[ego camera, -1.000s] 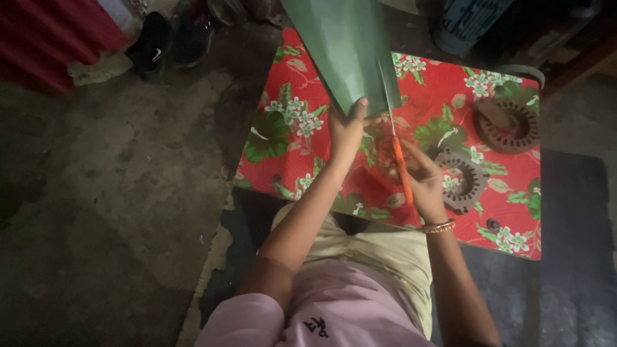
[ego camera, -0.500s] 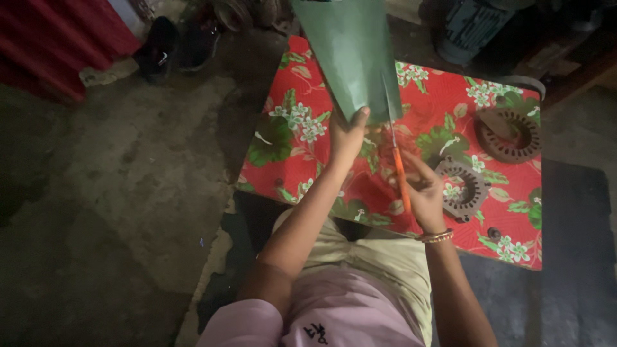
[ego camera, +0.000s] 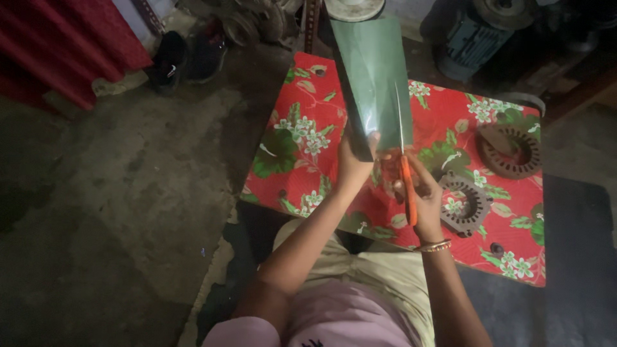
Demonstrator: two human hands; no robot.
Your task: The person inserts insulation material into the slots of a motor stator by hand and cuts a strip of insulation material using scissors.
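Over a low table spread with a red floral cloth (ego camera: 308, 122), a person sits with both arms reaching forward, and the work in hand looks like a lengthwise cut through a large dark green sheet (ego camera: 376, 71). The sheet stands up from the cloth and leans away toward the far edge. The left hand (ego camera: 355, 164) is closed on its near bottom edge, pinching it to keep it taut. The right hand (ego camera: 425, 196), a bangle at its wrist, is wrapped around the orange handles of a pair of scissors (ego camera: 405, 173), whose thin blades run up into the sheet near its right side. By my reading the cut is only partly run; going on calls for a steady hold on the lower edge while the blades keep a straight line upward.

Right of the hands, on the cloth, lie two round slotted metal rings: a rusty one (ego camera: 509, 151) farther off and a darker one (ego camera: 464, 204) just beside the right wrist. No packages, labels or signs can be made out. A pair of dark shoes (ego camera: 186, 58) sits on the floor at the upper left.
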